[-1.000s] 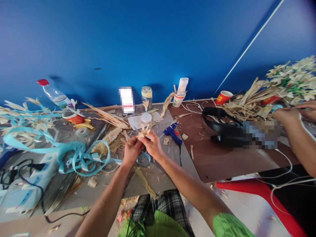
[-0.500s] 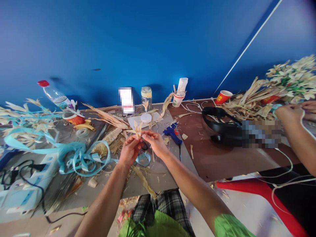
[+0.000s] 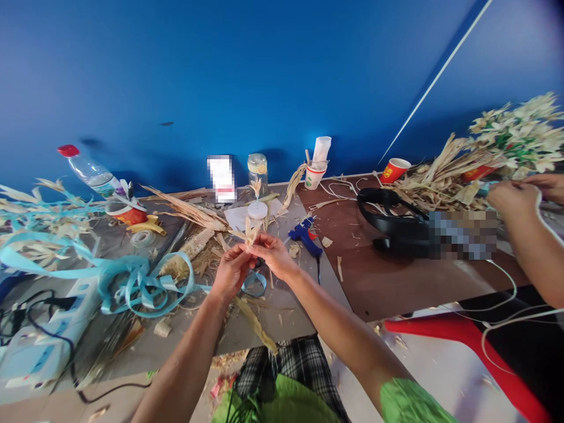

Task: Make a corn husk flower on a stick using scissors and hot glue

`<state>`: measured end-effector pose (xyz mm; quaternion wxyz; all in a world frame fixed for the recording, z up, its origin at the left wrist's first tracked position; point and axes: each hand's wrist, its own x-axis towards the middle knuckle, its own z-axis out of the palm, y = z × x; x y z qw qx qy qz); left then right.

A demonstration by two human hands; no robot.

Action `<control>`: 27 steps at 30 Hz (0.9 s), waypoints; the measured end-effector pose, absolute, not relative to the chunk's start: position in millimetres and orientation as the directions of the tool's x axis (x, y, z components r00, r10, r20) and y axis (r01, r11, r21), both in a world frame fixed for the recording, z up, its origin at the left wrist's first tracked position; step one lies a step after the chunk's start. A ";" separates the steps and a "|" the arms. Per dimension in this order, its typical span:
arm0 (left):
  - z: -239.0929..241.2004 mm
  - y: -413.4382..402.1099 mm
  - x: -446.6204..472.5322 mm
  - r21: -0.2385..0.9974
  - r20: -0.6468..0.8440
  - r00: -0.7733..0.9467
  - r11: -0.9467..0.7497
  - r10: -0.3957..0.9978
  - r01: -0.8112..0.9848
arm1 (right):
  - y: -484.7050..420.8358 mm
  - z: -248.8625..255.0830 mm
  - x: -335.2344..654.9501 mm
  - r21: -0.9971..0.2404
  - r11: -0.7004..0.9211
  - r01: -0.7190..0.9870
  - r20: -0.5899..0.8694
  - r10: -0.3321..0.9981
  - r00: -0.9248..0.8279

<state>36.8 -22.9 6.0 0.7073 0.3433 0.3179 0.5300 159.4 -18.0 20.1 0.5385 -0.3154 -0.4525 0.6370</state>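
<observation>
Blue wall (image 3: pixel 264 70) stood behind the littered table (image 3: pixel 286 314), on which a white round stand (image 3: pixel 257 210) bore one small upright flower (image 3: pixel 256 187). Nearer to the person than this stand, the left hand (image 3: pixel 234 271) and the right hand (image 3: pixel 275 254) pinched the base of a pale husk flower (image 3: pixel 249 231) between their fingertips. Its petals were already spread, so I judged it largely formed but its base perhaps unfinished, while left of the stand loose husks (image 3: pixel 189 211) lay unused and, to its right, the blue glue gun (image 3: pixel 306 235) rested untouched.

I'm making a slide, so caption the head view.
Left hand and right hand hold a pale flower over a cluttered table, blue glue gun nearby.
</observation>
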 end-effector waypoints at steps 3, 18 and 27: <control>7.2 -22.6 32.5 0.813 -0.056 0.326 0.232 0.944 -0.534 | -17.8 21.1 162.3 -0.913 -0.001 -0.408 0.102 0.968 -0.230; -4.2 -19.1 30.8 0.747 -0.035 0.439 0.315 0.898 -0.586 | -16.0 19.4 169.3 -0.937 -0.040 -0.346 0.105 0.915 -0.390; 1.8 -20.1 27.3 0.729 0.011 0.350 0.232 0.937 -0.644 | -14.9 20.8 177.9 -0.850 -0.066 -0.523 0.178 0.898 -0.403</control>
